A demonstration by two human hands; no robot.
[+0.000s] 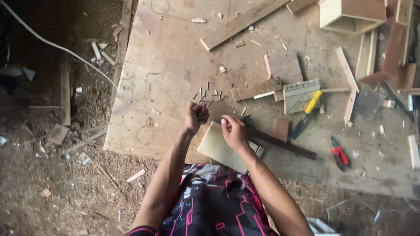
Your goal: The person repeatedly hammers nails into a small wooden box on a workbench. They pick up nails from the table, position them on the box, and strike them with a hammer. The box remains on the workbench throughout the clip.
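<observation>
Nearest, a dark shirt with pink lines [218, 201], both forearms stretching out from it over the edge of a big plywood sheet [170, 61] laid on sawdust-strewn ground. Left hand [195, 117] curled into a loose fist, fingers bunched together; whether anything small sits inside, cannot tell. Right hand [233, 131] also curled, fingertips pinched near the thumb, hovering just over a pale flat board [217, 146] at the sheet's near edge; contents of the pinch too small to make out. Just beyond the left hand, a scatter of small dark nails [208, 97] lying loose on the plywood. Right of the hands, a dark wooden strip [284, 144], then a chisel with a yellow handle [307, 113] resting beside a small pale panel [299, 95]. Further right, red-handled pliers [339, 154]. Farther off, short offcuts, a long plank [240, 22] lying at a slant, and at the far corner an open wooden box [350, 15].
</observation>
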